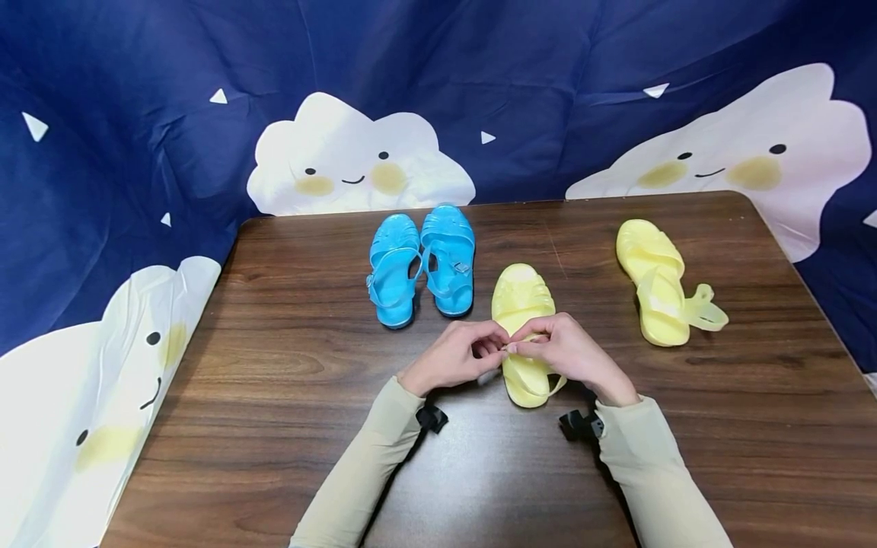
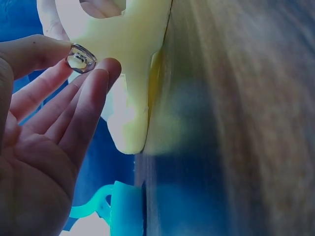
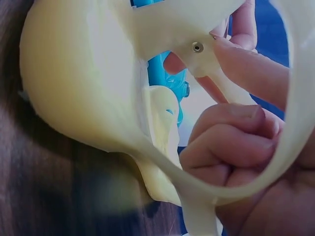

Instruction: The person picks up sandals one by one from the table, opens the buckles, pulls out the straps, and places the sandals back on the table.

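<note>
Near yellow sandal (image 1: 521,293) sits sole-down on the counter (image 1: 308,365), toe pointing away from the person, directly between the two hands. Left hand (image 1: 460,354): thumb and forefinger narrow, holding the small metal buckle (image 2: 81,59); the other fingers lie loose. Right hand (image 1: 567,352): thumb and forefinger narrow at the strap (image 3: 204,64), close to its rivet (image 3: 197,47); the remaining fingers are bent in toward the palm. Whether any strap end passes through the buckle: cannot tell, the fingers cover it.

Surroundings: left blue sandal (image 1: 392,232) and right blue sandal (image 1: 448,289) stand beyond and to the left; far yellow sandal (image 1: 649,243) lies well apart to the right, its loose strap (image 1: 709,313) splayed outward.

Technique notes, as judged: the step in hand appears to be strap work at the buckle. Best to keep the buckle steady and square to the strap with the left, letting the right do the fine moves. Light tension only; the plastic looks soft and likely to twist. Grip close to the metal, and keep the sole flat so the sandal does not tip.
</note>
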Motion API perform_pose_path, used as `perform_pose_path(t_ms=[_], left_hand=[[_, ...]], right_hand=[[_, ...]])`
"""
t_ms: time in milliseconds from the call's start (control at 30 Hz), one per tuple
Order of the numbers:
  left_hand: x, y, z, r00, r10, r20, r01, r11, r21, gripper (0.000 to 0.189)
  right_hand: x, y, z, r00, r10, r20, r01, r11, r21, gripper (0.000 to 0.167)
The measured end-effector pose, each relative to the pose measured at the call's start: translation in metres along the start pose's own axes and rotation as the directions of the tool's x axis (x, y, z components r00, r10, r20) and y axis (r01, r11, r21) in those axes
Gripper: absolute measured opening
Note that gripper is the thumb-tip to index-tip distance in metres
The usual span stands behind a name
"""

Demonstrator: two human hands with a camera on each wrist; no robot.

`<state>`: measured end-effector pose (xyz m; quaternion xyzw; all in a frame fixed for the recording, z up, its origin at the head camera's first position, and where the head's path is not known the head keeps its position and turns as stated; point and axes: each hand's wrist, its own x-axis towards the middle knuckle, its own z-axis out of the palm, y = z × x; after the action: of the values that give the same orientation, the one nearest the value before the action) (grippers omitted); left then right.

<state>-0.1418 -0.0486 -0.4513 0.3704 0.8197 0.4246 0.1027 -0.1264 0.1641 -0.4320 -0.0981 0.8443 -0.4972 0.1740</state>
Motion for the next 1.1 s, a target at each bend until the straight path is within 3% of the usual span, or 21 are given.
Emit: perform_pose_path(t_ms=[533, 967, 1100], left_hand=[[-0.0003, -0.0003, 0.0005, 1.0, -0.006, -0.018, 0.006, 1.0, -0.008, 0.007], [-0.0006, -0.0007, -0.0001, 1.0, -0.008, -0.021, 0.008, 1.0, -0.017, 0.008], [-0.0004, -0.0014, 0.0002, 0.999, -0.016, -0.032, 0.015, 1.0, -0.018, 0.008]], right_hand=[[-0.0003, -0.001, 0.0032, 0.997, -0.028, -0.075, 0.025, 0.999, -0.043, 0.014], [0.0004, -0.0015, 0.005, 0.994, 0.009, -0.11, -0.013, 0.999, -0.038, 0.015], [-0.0002, -0.0011, 0.0054, 0.985, -0.007, -0.17, -0.006, 0.997, -0.077, 0.021]])
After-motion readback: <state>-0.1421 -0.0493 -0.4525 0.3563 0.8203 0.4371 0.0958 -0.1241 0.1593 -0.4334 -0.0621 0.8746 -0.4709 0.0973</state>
